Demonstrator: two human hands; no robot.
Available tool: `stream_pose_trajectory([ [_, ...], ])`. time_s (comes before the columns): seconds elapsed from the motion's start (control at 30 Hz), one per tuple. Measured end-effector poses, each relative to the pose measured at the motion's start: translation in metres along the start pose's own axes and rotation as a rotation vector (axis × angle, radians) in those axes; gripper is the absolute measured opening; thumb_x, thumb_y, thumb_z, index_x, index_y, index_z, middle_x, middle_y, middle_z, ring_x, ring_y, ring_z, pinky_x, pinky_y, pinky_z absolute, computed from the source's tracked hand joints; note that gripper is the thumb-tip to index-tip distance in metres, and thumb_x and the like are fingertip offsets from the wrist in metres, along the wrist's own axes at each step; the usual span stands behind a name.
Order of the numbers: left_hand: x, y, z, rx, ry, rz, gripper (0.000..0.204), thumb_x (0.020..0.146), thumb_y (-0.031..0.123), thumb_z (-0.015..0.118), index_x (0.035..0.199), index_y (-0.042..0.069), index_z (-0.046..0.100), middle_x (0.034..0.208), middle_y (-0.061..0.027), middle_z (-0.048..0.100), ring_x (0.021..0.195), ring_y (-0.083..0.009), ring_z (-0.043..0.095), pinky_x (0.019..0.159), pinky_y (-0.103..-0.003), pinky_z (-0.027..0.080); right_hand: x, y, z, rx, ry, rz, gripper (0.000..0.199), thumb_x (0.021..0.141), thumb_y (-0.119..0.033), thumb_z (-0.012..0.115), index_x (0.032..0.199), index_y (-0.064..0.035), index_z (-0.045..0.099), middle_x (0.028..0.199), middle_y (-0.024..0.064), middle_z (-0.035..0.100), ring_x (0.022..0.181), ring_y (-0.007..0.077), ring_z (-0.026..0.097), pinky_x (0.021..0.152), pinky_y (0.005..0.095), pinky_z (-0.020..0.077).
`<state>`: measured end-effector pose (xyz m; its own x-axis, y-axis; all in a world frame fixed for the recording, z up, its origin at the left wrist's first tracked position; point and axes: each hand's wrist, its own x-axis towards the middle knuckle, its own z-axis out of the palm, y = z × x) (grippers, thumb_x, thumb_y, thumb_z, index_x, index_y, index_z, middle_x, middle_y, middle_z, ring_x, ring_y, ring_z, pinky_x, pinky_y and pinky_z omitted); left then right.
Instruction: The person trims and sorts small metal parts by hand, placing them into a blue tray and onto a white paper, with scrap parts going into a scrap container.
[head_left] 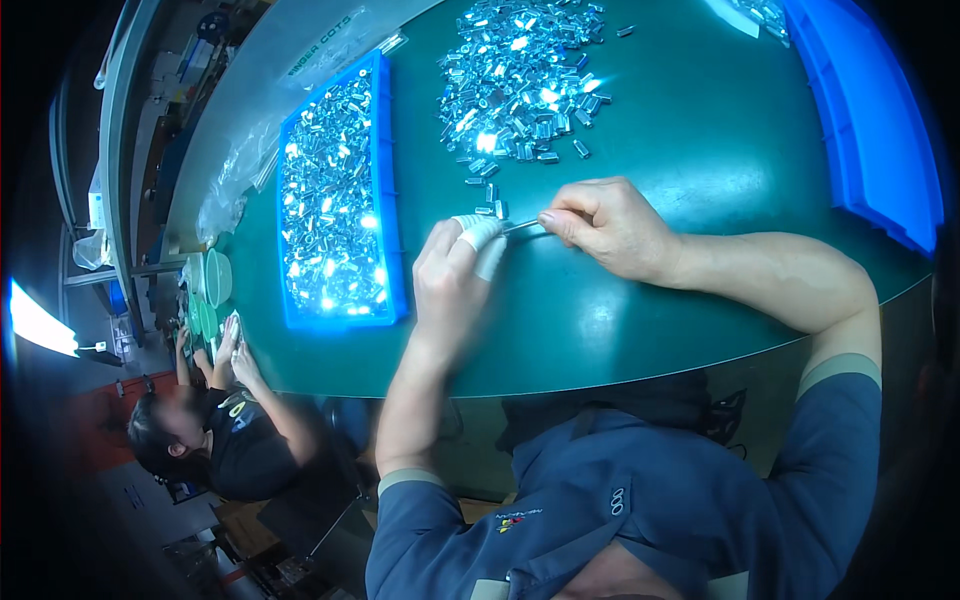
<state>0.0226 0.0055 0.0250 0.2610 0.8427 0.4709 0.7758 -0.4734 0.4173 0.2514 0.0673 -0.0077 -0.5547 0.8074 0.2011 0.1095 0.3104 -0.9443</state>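
My right hand (620,228) pinches a thin metal rod (526,225) between thumb and fingertips. The rod points left, and its far end meets the fingers of my left hand (447,275). White finger cots (482,232) cover some of the left fingers. That hand is closed, and whatever it may grip is hidden behind the cots. Just beyond the fingertips lie a few loose metal pieces (491,192), short, shiny and tube-like. They trail off from a large heap of the same metal pieces (525,85) farther away on the green table (680,320).
Left of my hands stands a blue tray (388,215) full of similar metal pieces. Another blue tray (880,120) is at the far right. Clear plastic bags (225,195) lie past the left tray. A co-worker (235,435) sits at the left near green containers (205,300).
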Motion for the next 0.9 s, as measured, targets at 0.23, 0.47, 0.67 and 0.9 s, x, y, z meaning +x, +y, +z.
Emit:
stream_pose_trajectory([
  [0.23, -0.001, 0.005, 0.006, 0.015, -0.031, 0.061, 0.020, 0.079, 0.003, 0.081, 0.098, 0.003, 0.073, 0.089, -0.0121, 0.067, 0.081, -0.0319, 0.065, 0.069, -0.043, 0.053, -0.002, 0.001, 0.003, -0.175, 0.020, -0.130, 0.033, 0.102, -0.020, 0.066, 0.075, -0.0012, 0.065, 0.067, 0.0125, 0.064, 0.060, 0.0275, 0.061, 0.057, 0.0401, 0.0469],
  [0.47, -0.005, 0.003, 0.008, -0.090, -0.018, 0.016, 0.020, 0.076, 0.000, 0.082, 0.093, 0.001, 0.072, 0.087, -0.0125, 0.067, 0.081, -0.0329, 0.064, 0.070, -0.044, 0.053, -0.004, 0.001, 0.005, -0.202, 0.013, -0.151, 0.044, 0.102, -0.032, 0.065, 0.069, -0.0034, 0.061, 0.066, 0.0162, 0.060, 0.061, 0.0366, 0.060, 0.056, 0.0487, 0.0449],
  [0.67, -0.008, 0.012, 0.014, -0.093, -0.030, 0.097, 0.023, 0.077, 0.003, 0.083, 0.097, 0.003, 0.071, 0.089, -0.0121, 0.065, 0.082, -0.0330, 0.064, 0.071, -0.045, 0.052, -0.005, 0.003, 0.006, -0.385, -0.011, -0.230, 0.045, 0.103, -0.037, 0.062, 0.071, -0.0049, 0.061, 0.068, 0.0158, 0.063, 0.064, 0.0387, 0.061, 0.057, 0.0503, 0.0453],
  [0.9, -0.007, 0.015, 0.001, 0.012, -0.027, 0.113, 0.025, 0.078, -0.001, 0.083, 0.100, 0.003, 0.071, 0.093, -0.0122, 0.070, 0.084, -0.0320, 0.067, 0.072, -0.042, 0.055, -0.004, 0.003, 0.010, -0.236, -0.002, -0.223, 0.045, 0.104, -0.038, 0.061, 0.074, -0.0041, 0.062, 0.067, 0.0158, 0.062, 0.063, 0.0359, 0.061, 0.060, 0.0482, 0.0467],
])
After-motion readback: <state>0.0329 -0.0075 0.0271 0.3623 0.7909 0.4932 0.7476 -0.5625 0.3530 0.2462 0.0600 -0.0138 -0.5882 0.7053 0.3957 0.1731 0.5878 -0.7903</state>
